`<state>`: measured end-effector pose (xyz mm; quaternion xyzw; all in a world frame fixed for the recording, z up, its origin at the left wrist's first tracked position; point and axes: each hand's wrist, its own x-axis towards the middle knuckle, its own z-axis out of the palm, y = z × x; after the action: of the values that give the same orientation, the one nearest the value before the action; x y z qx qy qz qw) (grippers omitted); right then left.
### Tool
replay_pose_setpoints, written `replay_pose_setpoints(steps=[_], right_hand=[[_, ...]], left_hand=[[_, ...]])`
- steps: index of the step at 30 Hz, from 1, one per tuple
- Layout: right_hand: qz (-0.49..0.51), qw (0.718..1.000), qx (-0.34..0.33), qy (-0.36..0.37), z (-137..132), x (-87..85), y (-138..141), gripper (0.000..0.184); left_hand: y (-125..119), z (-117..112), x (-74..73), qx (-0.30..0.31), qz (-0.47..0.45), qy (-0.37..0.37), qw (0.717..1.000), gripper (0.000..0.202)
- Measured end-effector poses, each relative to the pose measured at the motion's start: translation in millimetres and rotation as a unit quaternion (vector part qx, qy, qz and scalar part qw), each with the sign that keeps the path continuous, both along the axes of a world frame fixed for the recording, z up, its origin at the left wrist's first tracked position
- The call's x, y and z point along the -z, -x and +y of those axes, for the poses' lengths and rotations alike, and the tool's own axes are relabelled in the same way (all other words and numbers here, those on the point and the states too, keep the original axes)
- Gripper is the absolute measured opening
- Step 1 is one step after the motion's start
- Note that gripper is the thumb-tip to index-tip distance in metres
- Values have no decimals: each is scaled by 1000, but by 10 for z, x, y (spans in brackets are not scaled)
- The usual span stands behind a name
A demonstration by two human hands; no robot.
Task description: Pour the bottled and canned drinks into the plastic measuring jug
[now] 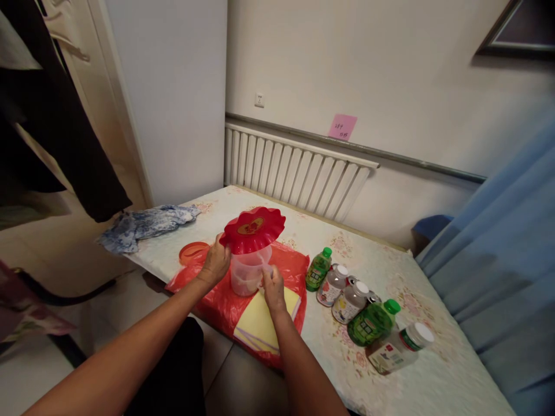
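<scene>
1. Bare forearms (121, 349) reach in from the bottom of the view, with a dark-clad knee (177, 370) between them.
2. Both hands are closed on things. The left hand (215, 261) grips the left edge of a red scalloped dish (264, 234) bearing a gold heart-shaped emblem; the right hand (274, 287) is wrapped around the handle of a clear plastic jug (243, 277).
3. Tilted, the dish is above the jug and hides most of its mouth; whether the two touch cannot be told.
4. Upright, the jug is over a red plastic bag (297, 263) spread at the near left part of the worktop (312, 222), which has a pale floral covering.
5. Yellow sheets (255, 320), stacked and edged in purple, lie on the bag just in front of the jug, partly under the right hand and wrist.
6. Left of the jug, beside the left hand, lies a round orange lid (191, 252); farther left, a crumpled blue-and-white cloth (151, 224) hangs partly over the edge.
7. Right of the bag runs a line of capped bottles: a small green bottle (318, 271), two clear bottles with white caps (332, 287), a larger green bottle (370, 325) and a big white-capped bottle (396, 349) nearest the camera. Cans (373, 297) show partly behind them.
8. Beyond stands a white radiator (281, 164); a blue curtain (498, 260) hangs at right.
</scene>
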<state>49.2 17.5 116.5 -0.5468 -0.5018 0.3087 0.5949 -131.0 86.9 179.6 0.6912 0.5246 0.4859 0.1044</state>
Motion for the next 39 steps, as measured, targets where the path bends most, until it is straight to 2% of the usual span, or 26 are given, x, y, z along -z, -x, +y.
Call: replay_pose_setpoints(steps=[25,32,39], right_hand=[[8,1000,1,0,15,41,-12,26],[10,1000,-6,-2,12,39,-12,25],[3,1000,-2,-4,0,45,-24,26]], left_hand=[[-38,-8,-34,-6,-14,-5,1000,28],[-77,-12,-49,-1,-32,-22,999,35],[-66,-63,-77,-5,-65,-34,997,30]])
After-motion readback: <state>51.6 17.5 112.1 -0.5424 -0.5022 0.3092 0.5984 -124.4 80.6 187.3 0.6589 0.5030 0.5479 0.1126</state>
